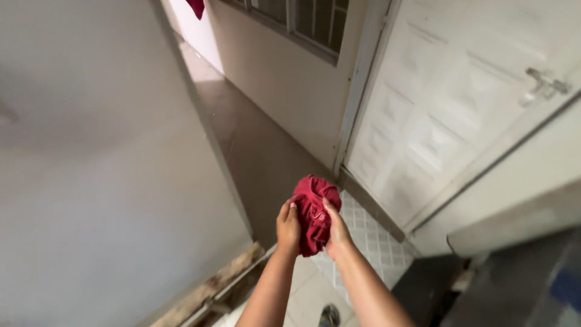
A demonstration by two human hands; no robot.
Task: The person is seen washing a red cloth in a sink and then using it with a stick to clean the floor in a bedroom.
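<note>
- Dark red cloth, crumpled into a bunch, sits between the two hands in the near middle of the scene, held up in the air in front of the person.
- The left hand grips the cloth from its left side; its fingers are curled closed on the fabric.
- The right hand presses on the cloth from the right side, with the thumb laid across the fabric, so this hand also is closed on it.
- To my judgement the cloth is already gathered and bunched, and it seems to be squeezed or wrung between the hands. I cannot tell if it is wet; I see no drops falling.
- The cloth is not yet spread, hung or put down anywhere, so that part appears to remain.
- Far at the top left, a small piece of another red fabric hangs down; only its lower edge is visible.
- At the right stands a white panelled door with a metal latch, and beside it, farther, a window with bars.
- Below the hands is a floor of pale patterned tiles; a brown passage floor runs away to the far side, along a plain wall on the left.
- At the near bottom edge one dark shoe tip shows.
</note>
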